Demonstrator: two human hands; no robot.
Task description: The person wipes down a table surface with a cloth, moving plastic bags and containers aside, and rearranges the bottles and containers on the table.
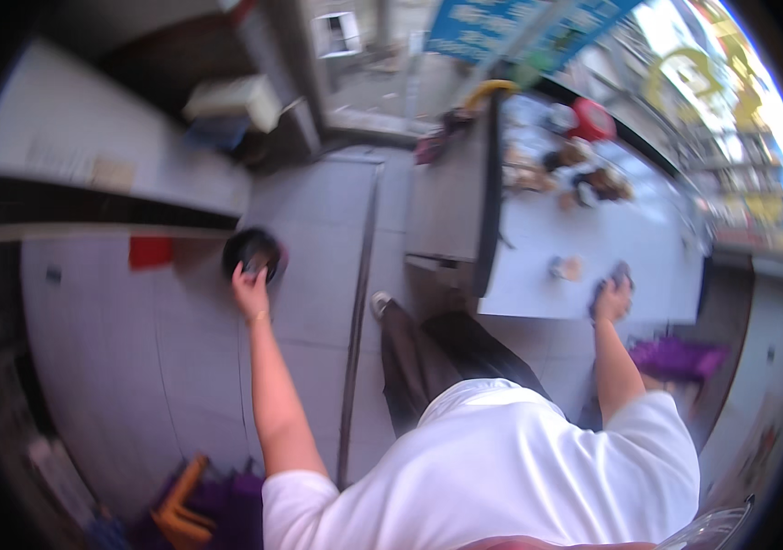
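Note:
My left hand [252, 285] reaches out at the left, its fingers at the rim of a round black container [248, 249], perhaps a bin. Blur hides whether the fingers grip the rim or something small above it. At the right, my right hand [614, 300] lies near the front edge of a white table [536, 295], on a dark, crumpled-looking item [621, 273] whose kind is unclear. A small pale and grey object [565, 268] sits on the table to the left of that hand.
Several brown and black blurred items [601, 185] and a red round object [592, 119] stand at the table's far part. Purple stools or chairs [680, 357] are at the right and lower left. A white counter [109, 144] runs along the left. A dark strip crosses the tiled floor.

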